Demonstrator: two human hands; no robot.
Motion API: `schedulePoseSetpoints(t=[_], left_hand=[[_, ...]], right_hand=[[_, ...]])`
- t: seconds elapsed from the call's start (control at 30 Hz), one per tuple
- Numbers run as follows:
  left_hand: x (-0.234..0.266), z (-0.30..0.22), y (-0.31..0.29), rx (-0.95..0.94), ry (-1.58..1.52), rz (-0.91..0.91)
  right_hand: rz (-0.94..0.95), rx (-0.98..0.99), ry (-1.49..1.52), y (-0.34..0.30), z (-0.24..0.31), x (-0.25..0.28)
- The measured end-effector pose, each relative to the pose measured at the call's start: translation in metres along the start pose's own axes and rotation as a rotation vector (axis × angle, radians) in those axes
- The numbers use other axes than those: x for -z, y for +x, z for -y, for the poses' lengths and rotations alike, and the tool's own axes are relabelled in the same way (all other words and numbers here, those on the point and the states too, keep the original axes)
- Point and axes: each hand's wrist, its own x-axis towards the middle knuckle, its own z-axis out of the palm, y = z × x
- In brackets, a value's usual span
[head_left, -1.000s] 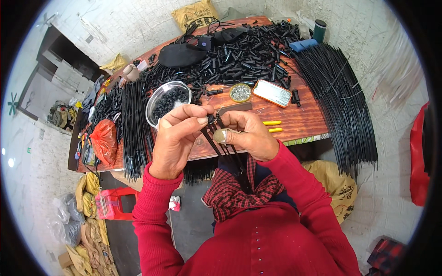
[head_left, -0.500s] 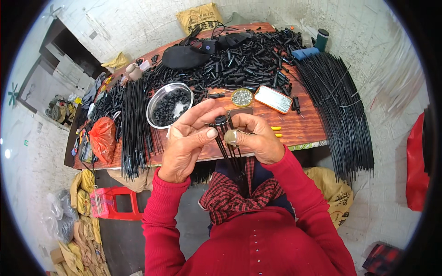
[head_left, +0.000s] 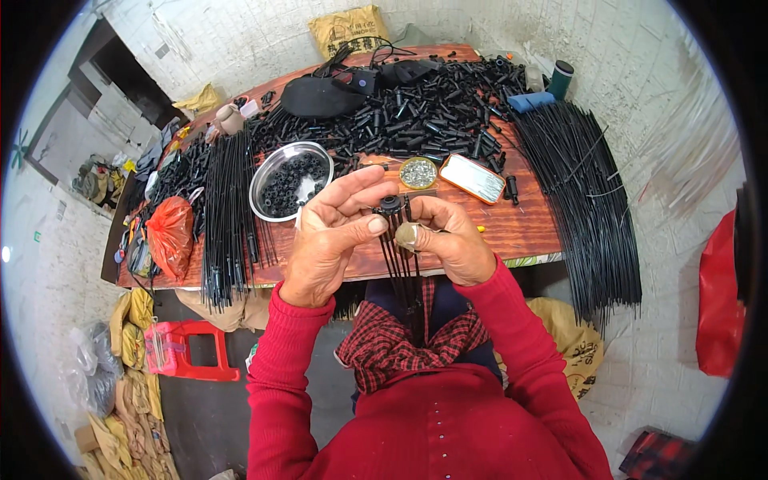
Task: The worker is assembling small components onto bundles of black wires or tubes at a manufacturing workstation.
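Over the table's front edge, both hands meet at a round black hub [head_left: 390,205] with thin black ribs [head_left: 406,280] hanging down from it, much like an umbrella frame. My left hand [head_left: 328,240] pinches the hub's left side between thumb and forefinger, its other fingers stretched out loosely. On the hub's other side, my right hand [head_left: 448,240] is closed round the rib tops, with an olive-brown cover on its thumb. Whatever small part may sit under that thumb is hidden. Below, the ribs run down to my lap over a red-and-black checked cloth [head_left: 400,340].
Beyond my hands are a steel basin [head_left: 258,200] of black rings, a round tin [head_left: 418,186] of small metal bits and an orange-rimmed tray [head_left: 474,178]. Black tubular parts [head_left: 416,120] heap behind. Rod bundles lie left [head_left: 226,216] and right [head_left: 588,216]; a red stool [head_left: 228,374] stands lower left.
My view has shifted slightly, and the hub sits a little farther right between my hands. Both hands keep nearly the same grip.
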Motion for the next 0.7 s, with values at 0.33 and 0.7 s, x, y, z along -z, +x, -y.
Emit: schedulePoseSetpoints(t=[0.33,0.7], left_hand=[[0.015,0.01,0.013,0.062,-0.08,0.086],[0.022,0.023,0.029,0.158,-0.366,0.3]], right_hand=[[0.085,-0.051,0.095,0.002,-0.002,0.015],[0.074,-0.064,0.094,-0.001,0.002,0.013]])
